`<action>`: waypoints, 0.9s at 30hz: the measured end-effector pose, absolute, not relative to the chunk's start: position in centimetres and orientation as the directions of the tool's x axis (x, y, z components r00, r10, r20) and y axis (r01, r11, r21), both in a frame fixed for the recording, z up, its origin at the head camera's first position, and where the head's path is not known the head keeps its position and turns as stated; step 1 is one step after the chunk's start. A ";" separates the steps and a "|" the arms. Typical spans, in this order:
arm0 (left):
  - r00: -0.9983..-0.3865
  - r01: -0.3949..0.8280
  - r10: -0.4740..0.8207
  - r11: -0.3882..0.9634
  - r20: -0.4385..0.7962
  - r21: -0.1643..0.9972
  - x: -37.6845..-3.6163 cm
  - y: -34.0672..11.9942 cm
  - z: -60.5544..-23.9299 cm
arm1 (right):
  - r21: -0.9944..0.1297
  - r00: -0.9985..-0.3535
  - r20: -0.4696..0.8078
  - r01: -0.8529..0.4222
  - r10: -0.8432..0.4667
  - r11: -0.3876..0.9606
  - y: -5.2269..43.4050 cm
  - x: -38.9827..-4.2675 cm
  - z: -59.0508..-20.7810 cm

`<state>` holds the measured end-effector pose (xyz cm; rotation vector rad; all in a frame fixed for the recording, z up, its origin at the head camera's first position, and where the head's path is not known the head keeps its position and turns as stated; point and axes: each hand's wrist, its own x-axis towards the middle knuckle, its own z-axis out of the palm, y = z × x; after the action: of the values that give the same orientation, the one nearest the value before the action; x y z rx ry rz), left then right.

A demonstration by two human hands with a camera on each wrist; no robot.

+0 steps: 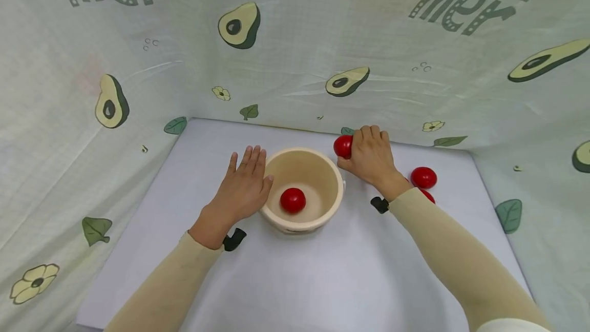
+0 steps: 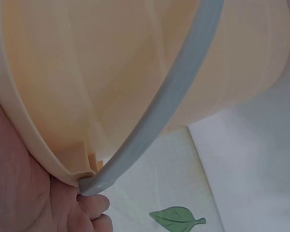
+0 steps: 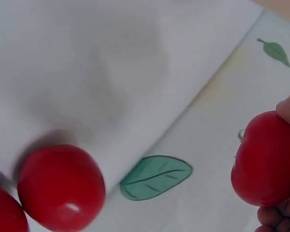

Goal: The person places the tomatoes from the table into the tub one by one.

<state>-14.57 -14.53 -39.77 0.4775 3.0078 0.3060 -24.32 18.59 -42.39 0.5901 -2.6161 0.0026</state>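
Note:
A cream bucket with a grey handle stands upright on the white table. One red tomato lies on its floor. My left hand rests against the bucket's left rim, fingers straight and pointing away from me. In the left wrist view, the palm lies along the rim by the handle's joint. Beyond the bucket's right side, my right hand grips another red tomato between thumb and fingers. Two more tomatoes lie on the table near my right wrist, one in full sight and one partly hidden by the sleeve.
The white table ends at a hanging cloth printed with avocados, leaves and flowers, which rises behind it and at both sides. Each wrist wears a dark strap; the left one sits near the bucket's base.

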 end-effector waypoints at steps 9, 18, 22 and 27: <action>-0.950 0.296 0.310 0.935 -0.045 0.194 -14.7 -14.6 -39.8 | 0.107 -0.769 0.484 -0.421 -0.417 0.901 17.2 -23.3 -40.3; -0.949 0.295 0.311 0.934 -0.050 0.199 -14.7 -14.4 -39.9 | 0.061 -0.743 0.545 -0.426 -0.388 0.903 15.5 -21.6 -36.8; -0.950 0.294 0.308 0.935 -0.045 0.200 -14.7 -14.4 -40.0 | 0.070 -0.701 0.564 -0.486 -0.436 0.871 14.0 -20.4 -36.6; -0.958 0.274 0.285 0.941 -0.028 0.199 -14.5 -14.4 -39.9 | 0.087 -0.664 0.564 -0.542 -0.490 0.836 12.0 -19.2 -37.3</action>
<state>-14.46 -14.44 -39.93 0.4378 3.0396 0.2991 -19.19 11.97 -37.27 0.7535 -2.4237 0.1174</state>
